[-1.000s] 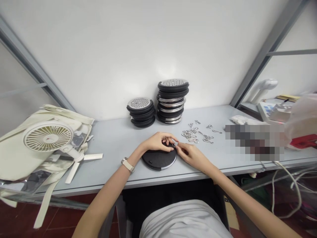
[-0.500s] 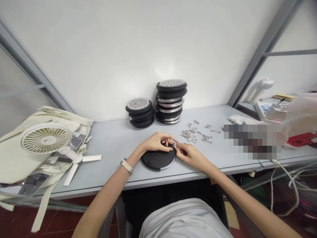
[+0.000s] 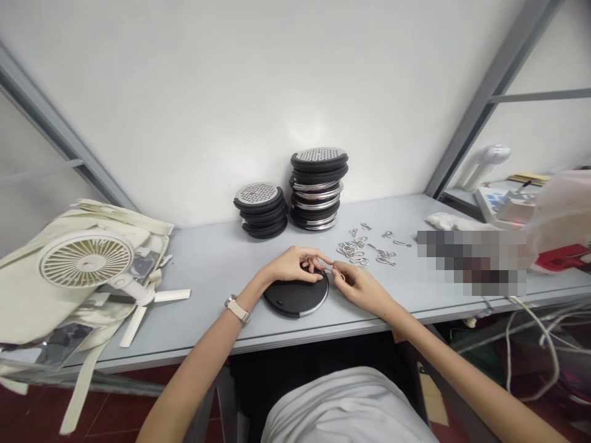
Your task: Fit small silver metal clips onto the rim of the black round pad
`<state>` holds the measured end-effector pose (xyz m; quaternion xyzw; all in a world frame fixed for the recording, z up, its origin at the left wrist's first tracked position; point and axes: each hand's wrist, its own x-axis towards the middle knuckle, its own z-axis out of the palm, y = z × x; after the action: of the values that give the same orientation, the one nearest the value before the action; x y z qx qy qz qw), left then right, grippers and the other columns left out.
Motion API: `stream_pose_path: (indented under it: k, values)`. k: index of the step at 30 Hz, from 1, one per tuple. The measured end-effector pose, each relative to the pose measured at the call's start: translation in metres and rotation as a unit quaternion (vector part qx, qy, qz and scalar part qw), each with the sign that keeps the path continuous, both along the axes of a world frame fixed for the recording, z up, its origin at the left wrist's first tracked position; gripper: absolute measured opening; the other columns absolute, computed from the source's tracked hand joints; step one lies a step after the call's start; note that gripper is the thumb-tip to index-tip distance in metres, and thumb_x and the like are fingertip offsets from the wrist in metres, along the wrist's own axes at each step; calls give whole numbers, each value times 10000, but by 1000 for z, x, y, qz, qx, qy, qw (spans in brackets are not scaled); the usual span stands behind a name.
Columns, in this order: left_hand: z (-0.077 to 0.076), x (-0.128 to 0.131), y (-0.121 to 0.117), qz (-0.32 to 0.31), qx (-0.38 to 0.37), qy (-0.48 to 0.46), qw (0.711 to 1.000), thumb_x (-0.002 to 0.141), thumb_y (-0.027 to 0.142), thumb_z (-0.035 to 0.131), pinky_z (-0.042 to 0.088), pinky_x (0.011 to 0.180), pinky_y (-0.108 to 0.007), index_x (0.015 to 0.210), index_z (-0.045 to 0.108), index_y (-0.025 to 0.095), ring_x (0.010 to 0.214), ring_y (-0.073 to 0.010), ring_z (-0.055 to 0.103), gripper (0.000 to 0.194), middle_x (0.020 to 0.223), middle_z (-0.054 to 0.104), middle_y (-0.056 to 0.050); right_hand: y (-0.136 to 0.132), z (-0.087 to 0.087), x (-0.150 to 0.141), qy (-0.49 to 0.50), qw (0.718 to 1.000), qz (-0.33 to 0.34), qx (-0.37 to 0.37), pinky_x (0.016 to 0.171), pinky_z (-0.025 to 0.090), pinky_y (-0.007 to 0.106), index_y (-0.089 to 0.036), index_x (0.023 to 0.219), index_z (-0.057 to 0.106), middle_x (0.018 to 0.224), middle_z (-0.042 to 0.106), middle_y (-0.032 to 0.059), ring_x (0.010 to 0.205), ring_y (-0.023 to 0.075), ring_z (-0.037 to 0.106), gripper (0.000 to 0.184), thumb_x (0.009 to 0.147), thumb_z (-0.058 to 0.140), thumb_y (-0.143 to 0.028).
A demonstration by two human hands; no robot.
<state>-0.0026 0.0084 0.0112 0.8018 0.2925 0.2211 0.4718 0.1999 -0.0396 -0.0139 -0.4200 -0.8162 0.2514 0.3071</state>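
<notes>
One black disc under left fingers; red item in bag

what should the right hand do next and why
Probably a small nudge of the clip at the disc's rim: the right hand pinches it close to that edge, while the left hand lies over the disc.

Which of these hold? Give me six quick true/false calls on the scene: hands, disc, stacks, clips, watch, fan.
1. The left grip rests on the black disc. True.
2. The right grip holds nothing. False: it pinches a small metal piece.
3. The left stack is the taller one. False: the right stack is taller.
4. Loose metal clips lie on the table. True.
5. The watch is on the right wrist. False: the watch is on the left.
6. The fan is left of the disc. True.
</notes>
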Motion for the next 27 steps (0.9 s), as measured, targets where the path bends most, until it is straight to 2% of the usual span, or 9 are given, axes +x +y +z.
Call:
stream_pose_path:
  k: [8,13,18,27]
  values:
    - [3,1,-2,13,47,-3,999,659,146,677,387,637,-215,1111,619,155,692,-78,469,455,971,614,-70,1,-1,-5,-57,997,8,44,568,326,253,-184,726,514,636,541,12,570,124,457,268,918,350,-275]
    - [0,1,-2,-1,5,-27,1000,665,158,681,402,650,-218,1125,610,147,658,-65,469,465,881,600,-46,2,-3,-2,-50,998,15,19,545,310,243,-189,662,459,585,491,-14,539,110,430,315,928,336,-307]
    - [1,1,-1,-5,-5,-30,1000,659,170,698,416,673,-225,1109,626,140,656,-66,477,457,862,616,-50,3,-5,-1,-42,999,18,-10,503,267,235,-196,607,361,534,384,-45,494,91,363,350,925,334,-338]
    - [1,1,0,-6,-14,-31,999,674,160,685,406,658,-213,1107,626,125,656,-63,491,438,923,647,-76,2,-6,-1,-25,999,21,-5,510,267,231,-204,623,353,546,387,-47,509,95,355,313,901,367,-348]
